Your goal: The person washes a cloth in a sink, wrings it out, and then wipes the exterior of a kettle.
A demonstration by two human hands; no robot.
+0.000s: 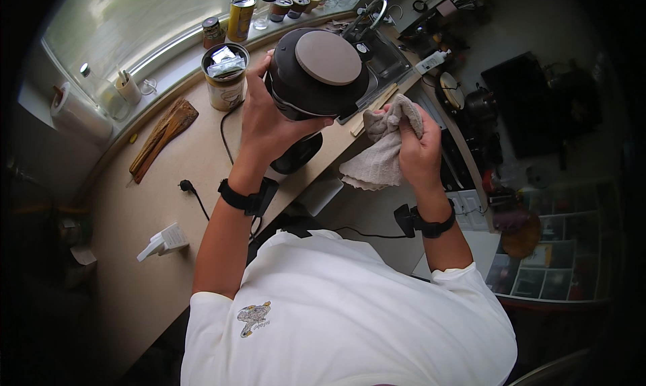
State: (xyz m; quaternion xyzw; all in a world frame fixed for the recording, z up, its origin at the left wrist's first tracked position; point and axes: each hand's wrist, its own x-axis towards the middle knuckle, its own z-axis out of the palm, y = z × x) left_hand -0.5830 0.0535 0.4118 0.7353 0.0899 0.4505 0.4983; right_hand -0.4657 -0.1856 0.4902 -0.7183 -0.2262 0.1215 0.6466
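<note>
My left hand [272, 113] grips a round dark appliance part [318, 73] with a brownish-grey disc on its top, raised above the counter; its exact kind cannot be told. In my right hand [421, 146] is a bunched light-grey cloth [381, 156], held to the right of the dark part and apart from it. Beneath the part, a black base [298, 154] shows on the counter near its front edge. A black cord [224, 134] runs on the counter to the left of the base. Part of the held object is hidden behind my left fingers.
An open tin [225, 96] with packets stands left of my left hand. Wooden spatulas [164, 136], a power plug [186, 186] and a white box-like item [164, 241] lie on the counter [126, 209]. Behind are a sink [388, 65] with a faucet [376, 7] and jars along the windowsill.
</note>
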